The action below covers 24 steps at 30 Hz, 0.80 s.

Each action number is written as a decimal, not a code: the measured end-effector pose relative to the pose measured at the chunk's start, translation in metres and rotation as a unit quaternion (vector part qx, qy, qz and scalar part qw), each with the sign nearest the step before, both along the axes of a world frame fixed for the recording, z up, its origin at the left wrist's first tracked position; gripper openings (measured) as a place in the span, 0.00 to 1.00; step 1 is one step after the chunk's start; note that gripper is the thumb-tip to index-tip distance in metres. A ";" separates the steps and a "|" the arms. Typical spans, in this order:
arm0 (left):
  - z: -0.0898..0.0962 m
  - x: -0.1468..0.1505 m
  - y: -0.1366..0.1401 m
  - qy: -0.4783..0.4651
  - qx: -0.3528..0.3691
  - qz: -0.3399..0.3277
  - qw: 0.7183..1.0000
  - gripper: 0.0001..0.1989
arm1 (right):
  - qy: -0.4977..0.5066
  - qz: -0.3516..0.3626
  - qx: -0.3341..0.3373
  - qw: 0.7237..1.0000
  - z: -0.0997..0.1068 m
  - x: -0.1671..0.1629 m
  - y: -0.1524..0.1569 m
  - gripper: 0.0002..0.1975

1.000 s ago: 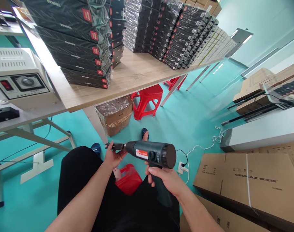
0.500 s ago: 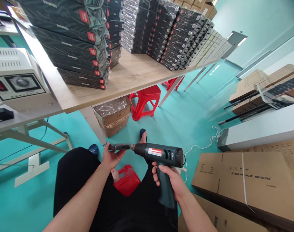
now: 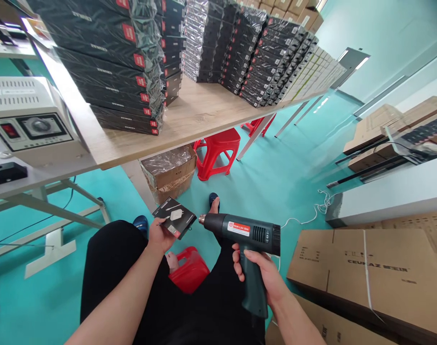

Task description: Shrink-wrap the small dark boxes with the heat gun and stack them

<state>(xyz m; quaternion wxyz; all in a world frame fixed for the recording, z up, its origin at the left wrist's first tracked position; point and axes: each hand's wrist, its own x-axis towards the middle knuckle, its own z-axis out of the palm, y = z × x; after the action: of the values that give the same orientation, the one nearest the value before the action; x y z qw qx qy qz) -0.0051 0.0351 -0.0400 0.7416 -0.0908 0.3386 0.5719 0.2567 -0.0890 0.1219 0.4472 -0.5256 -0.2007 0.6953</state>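
Note:
Between the fingers of my left hand [image 3: 161, 235] is a flat black box [image 3: 174, 216], its broad face tilted up with a white charger picture printed on it. My right hand [image 3: 260, 268] is wrapped round the handle of a dark green heat gun [image 3: 245, 231]. The gun's metal nozzle points left at the right edge of the box, a small gap apart. Both are held above my lap.
A wooden table [image 3: 189, 112] ahead bears stacks of film-wrapped black boxes [image 3: 121, 81]. Below it are a carton of clear film [image 3: 171, 172] and a red stool [image 3: 220, 148]. A control machine [image 3: 35, 120] stands left; large cartons [image 3: 362, 268] sit right.
My left hand has turned the box from edge-on so that its printed broad face shows. The heat gun has shifted slightly right, widening the gap to the box.

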 end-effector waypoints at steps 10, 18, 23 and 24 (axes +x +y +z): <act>-0.007 0.003 0.002 0.056 -0.050 -0.030 0.997 0.18 | -0.003 0.040 -0.016 0.999 0.003 0.014 -0.016 0.14; -0.008 0.004 0.001 0.058 -0.036 -0.011 0.998 0.15 | -0.014 0.073 -0.020 0.997 0.005 0.010 -0.016 0.15; -0.010 0.004 0.001 0.047 -0.053 -0.015 0.997 0.14 | -0.018 0.074 -0.017 0.997 -0.003 0.008 -0.024 0.14; -0.010 0.005 0.001 0.042 -0.059 -0.020 0.997 0.14 | -0.014 0.081 -0.015 0.996 -0.003 0.006 -0.025 0.14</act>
<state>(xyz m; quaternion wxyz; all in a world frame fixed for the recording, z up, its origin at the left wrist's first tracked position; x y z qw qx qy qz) -0.0005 0.0364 -0.0503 0.7311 -0.1031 0.4043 0.5398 0.2629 -0.1144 0.1188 0.3785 -0.5236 -0.2385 0.7250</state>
